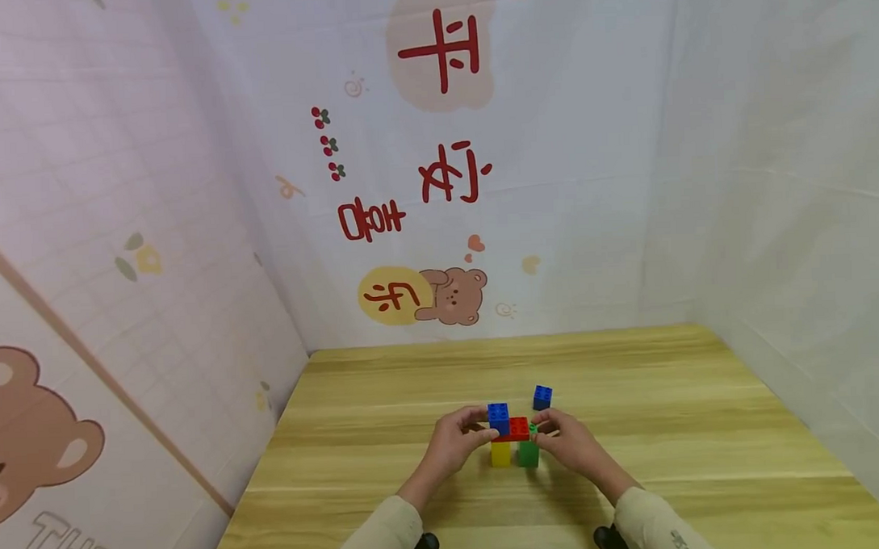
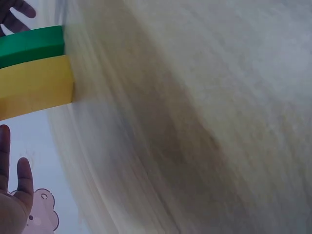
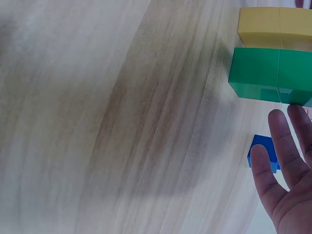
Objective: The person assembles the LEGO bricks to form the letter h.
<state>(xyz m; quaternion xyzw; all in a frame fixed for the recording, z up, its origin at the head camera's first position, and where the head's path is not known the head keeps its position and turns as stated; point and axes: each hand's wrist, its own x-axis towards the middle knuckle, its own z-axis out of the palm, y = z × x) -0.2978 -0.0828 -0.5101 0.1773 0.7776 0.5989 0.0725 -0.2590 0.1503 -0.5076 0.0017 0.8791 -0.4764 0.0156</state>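
Note:
A small arch of toy building blocks stands on the table. Its yellow column (image 1: 501,454) is on the left and its green column (image 1: 529,455) on the right, with a red block (image 1: 519,428) bridging them. On the red block's left end sits a blue block (image 1: 498,416), pinched between thumb and fingers of my left hand (image 1: 453,445). My right hand (image 1: 572,445) pinches the top of the green column, where a green stud shows beside the red block. In the right wrist view, outstretched fingers (image 3: 282,141) lie alongside the green column (image 3: 258,73).
Behind the arch, a loose blue block (image 1: 542,397) lies on the wood-grain table (image 1: 670,428). White printed cloth (image 1: 574,181) hangs along the table's back and both sides. Dark rounded objects (image 1: 610,541) show near the sleeves.

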